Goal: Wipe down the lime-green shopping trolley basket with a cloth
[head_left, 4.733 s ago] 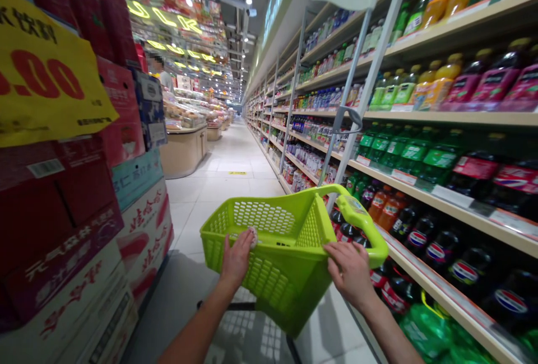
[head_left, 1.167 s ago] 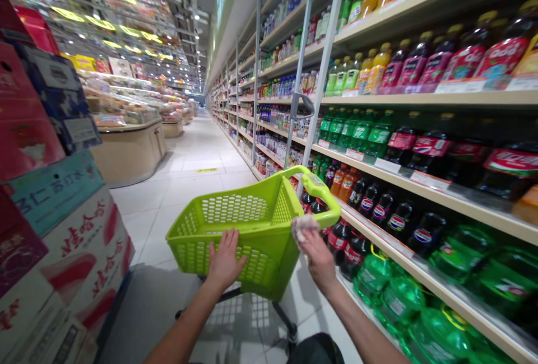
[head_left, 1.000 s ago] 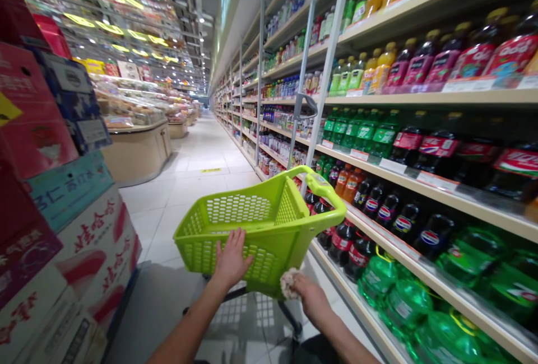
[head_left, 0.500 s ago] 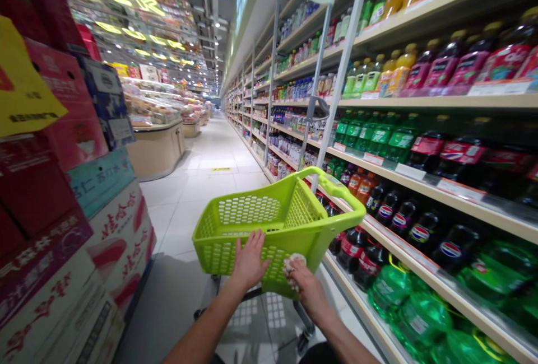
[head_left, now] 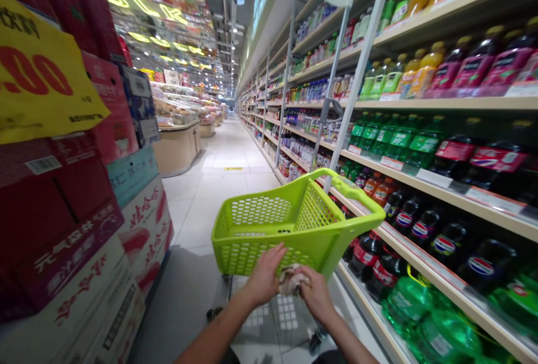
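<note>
A lime-green shopping cart (head_left: pixel 269 249) with perforated walls stands in front of me, its handle on the right. My right hand (head_left: pixel 316 295) is closed round a crumpled, whitish cleaning cloth with dark stains (head_left: pixel 293 280), low against the near side wall. My left hand (head_left: pixel 268 275) lies on that same wall, just left of the cloth. Its fingers are stretched out and hold nothing; whether its thumb touches the cloth I cannot tell. Part of the wall's lower edge is hidden behind both hands.
Shelves of soda bottles (head_left: pixel 420 221) line the right side, close to the cart handle. Stacked drink cartons (head_left: pixel 147 229) with a yellow price sign (head_left: pixel 46 73) rise on the left. A tiled aisle (head_left: pixel 227 151) runs ahead past a rounded display counter (head_left: pixel 179 148).
My right hand has moved the cloth left and lower along the cart wall, near my left hand. My left hand has shifted lower on the wall. The whole view has swung slightly left.
</note>
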`<action>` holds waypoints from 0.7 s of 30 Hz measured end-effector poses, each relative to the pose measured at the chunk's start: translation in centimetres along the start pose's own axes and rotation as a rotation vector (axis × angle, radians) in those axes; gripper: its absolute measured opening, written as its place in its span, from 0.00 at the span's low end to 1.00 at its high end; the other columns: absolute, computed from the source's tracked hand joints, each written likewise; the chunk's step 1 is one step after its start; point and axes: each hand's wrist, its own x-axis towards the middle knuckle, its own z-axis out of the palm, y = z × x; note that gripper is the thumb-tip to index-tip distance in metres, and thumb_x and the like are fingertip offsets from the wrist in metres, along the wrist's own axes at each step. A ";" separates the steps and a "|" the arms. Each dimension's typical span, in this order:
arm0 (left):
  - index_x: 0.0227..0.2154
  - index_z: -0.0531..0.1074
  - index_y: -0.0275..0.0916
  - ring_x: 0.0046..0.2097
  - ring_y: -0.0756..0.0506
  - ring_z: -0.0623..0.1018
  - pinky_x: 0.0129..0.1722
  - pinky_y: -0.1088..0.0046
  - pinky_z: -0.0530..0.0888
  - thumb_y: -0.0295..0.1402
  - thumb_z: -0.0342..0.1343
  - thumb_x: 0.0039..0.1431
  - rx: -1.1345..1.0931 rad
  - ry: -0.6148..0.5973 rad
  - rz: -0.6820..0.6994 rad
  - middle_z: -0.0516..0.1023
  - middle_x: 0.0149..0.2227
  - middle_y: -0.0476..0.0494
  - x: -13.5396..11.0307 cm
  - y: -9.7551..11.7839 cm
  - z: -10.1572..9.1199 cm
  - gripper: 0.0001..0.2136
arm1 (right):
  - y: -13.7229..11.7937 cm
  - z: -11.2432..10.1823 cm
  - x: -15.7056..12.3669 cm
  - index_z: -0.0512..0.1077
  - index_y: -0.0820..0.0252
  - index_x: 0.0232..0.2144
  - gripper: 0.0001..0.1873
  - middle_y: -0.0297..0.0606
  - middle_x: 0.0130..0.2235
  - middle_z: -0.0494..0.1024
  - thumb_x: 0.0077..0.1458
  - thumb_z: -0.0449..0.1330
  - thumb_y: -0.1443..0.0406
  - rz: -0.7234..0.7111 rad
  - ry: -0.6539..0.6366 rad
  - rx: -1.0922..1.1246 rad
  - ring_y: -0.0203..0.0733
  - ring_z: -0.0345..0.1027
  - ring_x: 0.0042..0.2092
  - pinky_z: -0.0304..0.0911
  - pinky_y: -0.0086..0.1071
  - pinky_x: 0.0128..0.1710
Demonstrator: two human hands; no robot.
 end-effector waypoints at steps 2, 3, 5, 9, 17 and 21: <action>0.48 0.64 0.37 0.51 0.46 0.68 0.52 0.67 0.62 0.22 0.47 0.40 -0.329 0.019 -0.046 0.69 0.51 0.43 -0.8 0.0 1.4 0.26 | -1.3 -0.2 0.9 0.70 0.60 0.25 0.14 0.35 0.25 0.75 0.38 0.46 0.71 0.078 -0.010 0.138 0.38 0.68 0.27 0.64 0.28 0.29; 0.43 0.68 0.37 0.45 0.46 0.72 0.47 0.69 0.67 0.24 0.48 0.40 -0.493 0.051 -0.125 0.74 0.44 0.44 -1.1 -0.1 2.1 0.22 | -1.7 -0.3 1.5 0.70 0.60 0.25 0.14 0.35 0.25 0.75 0.37 0.46 0.71 0.093 -0.020 0.186 0.39 0.68 0.27 0.64 0.29 0.28; 0.30 0.71 0.36 0.32 0.48 0.74 0.34 0.72 0.70 0.26 0.50 0.40 -0.749 0.149 -0.334 0.76 0.29 0.48 -1.4 -0.3 3.3 0.11 | -2.0 -0.2 2.3 0.71 0.60 0.26 0.14 0.36 0.28 0.76 0.37 0.47 0.70 0.092 0.018 0.223 0.40 0.69 0.30 0.65 0.30 0.31; 0.20 0.66 0.37 0.20 0.52 0.68 0.23 0.75 0.66 0.33 0.56 0.37 -0.919 0.294 -0.584 0.67 0.16 0.55 -1.6 -1.4 3.8 0.06 | -1.3 1.3 2.1 0.72 0.59 0.30 0.16 0.40 0.35 0.76 0.39 0.48 0.70 0.035 0.210 0.107 0.44 0.70 0.38 0.65 0.36 0.39; 0.14 0.61 0.38 0.22 0.53 0.65 0.24 0.77 0.63 0.41 0.59 0.37 -0.894 0.479 -0.629 0.62 0.15 0.56 -3.5 -2.5 2.5 0.15 | -2.7 6.9 -3.5 0.56 0.60 0.55 0.32 0.44 0.55 0.63 0.45 0.51 0.72 -0.183 -0.017 -0.131 0.46 0.56 0.56 0.56 0.41 0.53; 0.17 0.63 0.37 0.24 0.54 0.67 0.26 0.79 0.64 0.39 0.58 0.40 -0.984 0.474 -0.725 0.66 0.18 0.55 -4.4 -2.5 1.9 0.12 | -2.7 9.0 -4.3 0.45 0.60 0.60 0.43 0.45 0.62 0.46 0.40 0.53 0.75 -0.294 -0.035 -0.211 0.52 0.41 0.61 0.50 0.49 0.56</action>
